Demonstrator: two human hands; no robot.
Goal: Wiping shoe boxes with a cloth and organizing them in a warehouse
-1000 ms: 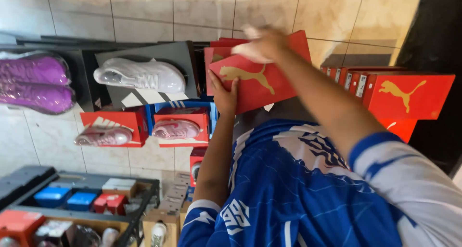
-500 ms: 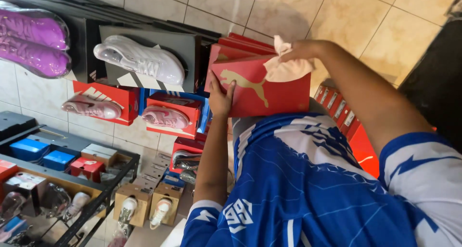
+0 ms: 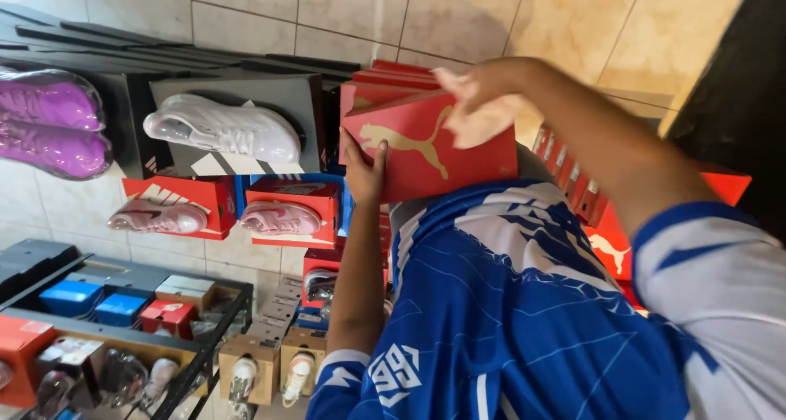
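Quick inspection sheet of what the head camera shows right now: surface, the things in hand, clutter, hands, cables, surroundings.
Surface: tiled floor, beige, partly covered by stock.
Things in hand: red shoebox, lid side toward the camera, held against a stack of red boxes.
Clutter: white sneaker on a black box; pink shoes on red boxes; purple shoes; small blue and red boxes on a black rack.
Hands: left hand grips the shoebox's left edge; right hand on its top edge.
Cables: nothing seen.
Surroundings: more red boxes at right; blue and white jersey.

Purple shoes (image 3: 49, 125) cut off; box contents perhaps hidden.
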